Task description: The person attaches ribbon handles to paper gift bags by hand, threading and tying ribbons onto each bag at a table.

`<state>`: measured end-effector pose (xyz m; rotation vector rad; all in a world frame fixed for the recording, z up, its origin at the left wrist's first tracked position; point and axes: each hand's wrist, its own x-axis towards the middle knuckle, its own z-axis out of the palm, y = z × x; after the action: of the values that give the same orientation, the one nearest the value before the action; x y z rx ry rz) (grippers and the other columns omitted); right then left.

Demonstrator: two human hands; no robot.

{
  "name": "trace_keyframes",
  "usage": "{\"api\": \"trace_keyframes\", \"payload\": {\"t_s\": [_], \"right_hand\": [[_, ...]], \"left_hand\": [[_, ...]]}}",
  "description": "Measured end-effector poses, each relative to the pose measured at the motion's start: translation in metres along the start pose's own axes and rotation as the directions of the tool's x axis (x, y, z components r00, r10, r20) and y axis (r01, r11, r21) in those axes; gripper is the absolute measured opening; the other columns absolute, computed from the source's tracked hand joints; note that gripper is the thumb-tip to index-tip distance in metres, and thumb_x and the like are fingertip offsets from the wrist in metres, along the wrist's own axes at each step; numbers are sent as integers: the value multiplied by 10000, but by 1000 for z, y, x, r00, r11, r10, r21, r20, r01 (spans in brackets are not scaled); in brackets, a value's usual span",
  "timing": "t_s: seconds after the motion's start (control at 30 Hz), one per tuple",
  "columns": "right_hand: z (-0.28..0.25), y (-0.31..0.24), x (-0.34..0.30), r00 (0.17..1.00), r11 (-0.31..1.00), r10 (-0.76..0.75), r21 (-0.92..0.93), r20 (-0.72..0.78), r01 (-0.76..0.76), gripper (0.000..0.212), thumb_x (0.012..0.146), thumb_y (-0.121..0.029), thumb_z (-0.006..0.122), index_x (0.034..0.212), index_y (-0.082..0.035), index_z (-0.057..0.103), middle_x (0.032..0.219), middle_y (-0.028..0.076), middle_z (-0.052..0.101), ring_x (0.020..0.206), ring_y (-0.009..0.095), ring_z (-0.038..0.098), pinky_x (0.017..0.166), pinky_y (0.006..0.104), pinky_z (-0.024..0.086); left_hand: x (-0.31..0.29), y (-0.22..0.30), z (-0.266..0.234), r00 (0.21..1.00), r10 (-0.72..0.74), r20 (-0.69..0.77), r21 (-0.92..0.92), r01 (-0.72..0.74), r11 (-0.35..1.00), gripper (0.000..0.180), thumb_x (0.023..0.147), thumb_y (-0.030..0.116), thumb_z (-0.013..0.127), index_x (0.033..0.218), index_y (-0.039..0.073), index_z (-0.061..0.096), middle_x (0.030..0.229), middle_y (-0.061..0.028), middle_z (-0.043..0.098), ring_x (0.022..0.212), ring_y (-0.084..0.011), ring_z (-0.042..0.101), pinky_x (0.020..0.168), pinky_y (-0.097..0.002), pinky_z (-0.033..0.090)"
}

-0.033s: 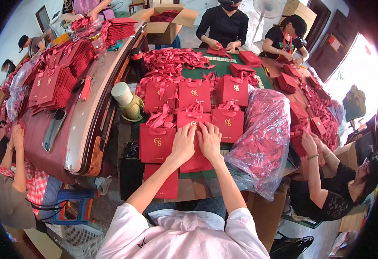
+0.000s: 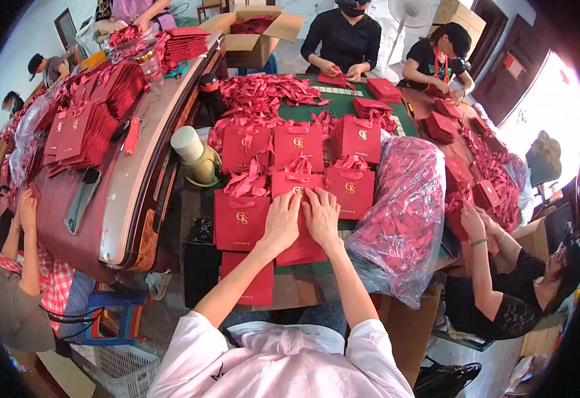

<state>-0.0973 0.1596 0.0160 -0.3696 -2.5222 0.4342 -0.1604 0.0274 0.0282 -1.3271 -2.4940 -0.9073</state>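
Observation:
Both my hands lie on a red paper gift bag (image 2: 302,182) with a gold emblem and a red ribbon bow at its top. My left hand (image 2: 283,221) reaches up its front, fingers extended near the emblem. Beside it, my right hand (image 2: 320,215) rests on the same bag with fingers apart and slightly bent. My hands hide much of the bag's front, and my thumbs are hard to make out. Matching bags flank it: a left one (image 2: 241,223) and a right one (image 2: 349,192). Another red bag (image 2: 247,284) lies below, at the table's near edge.
A clear plastic sack of red ribbons (image 2: 406,215) bulges at the right. More bags (image 2: 298,147) stand behind, before a ribbon heap (image 2: 263,93). A pale-lidded green flask (image 2: 197,158) stands at the left. A co-worker's hands (image 2: 479,222) work at the far right.
My hands stay in the same place on the bag. The co-worker's hands at the right have shifted very slightly.

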Motion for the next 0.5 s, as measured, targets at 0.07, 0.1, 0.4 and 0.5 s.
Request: {"api": "trace_keyframes", "payload": {"t_s": [0.07,0.1,0.4,0.5], "right_hand": [[0,1,-1,1000,1000,5,15,17,-5,399,906,-186,613,1293,-96,577,1294,145,534,1182,364,494,929,493,435],[0,2,-2,1000,1000,-2,17,21,2,400,903,-179,615,1293,-95,577,1297,146,531,1183,366,493,929,495,435],[-25,-7,-12,981,981,-51,177,-186,85,362,839,-58,651,1197,-59,600,1227,166,534,1172,379,490,972,486,428],[-46,-18,-34,981,970,20,240,-194,28,307,837,-15,645,1142,-41,632,1180,177,565,1096,369,533,969,449,444]], "left_hand": [[-2,-1,6,1000,2,-8,53,-1,999,596,744,-24,607,1327,-26,484,1282,-220,508,1200,-385,478,1038,-459,405],[-3,-2,8,1000,3,0,66,-3,998,585,745,-21,611,1318,-27,494,1270,-216,519,1196,-381,482,1033,-460,409],[0,-2,-4,999,-14,36,55,12,998,541,753,-15,639,1280,-37,522,1258,-223,529,1176,-398,487,1008,-462,428],[0,-3,-9,999,13,30,40,-14,999,492,814,10,628,1290,-37,512,1276,-224,520,1189,-402,475,1038,-459,408]]}}
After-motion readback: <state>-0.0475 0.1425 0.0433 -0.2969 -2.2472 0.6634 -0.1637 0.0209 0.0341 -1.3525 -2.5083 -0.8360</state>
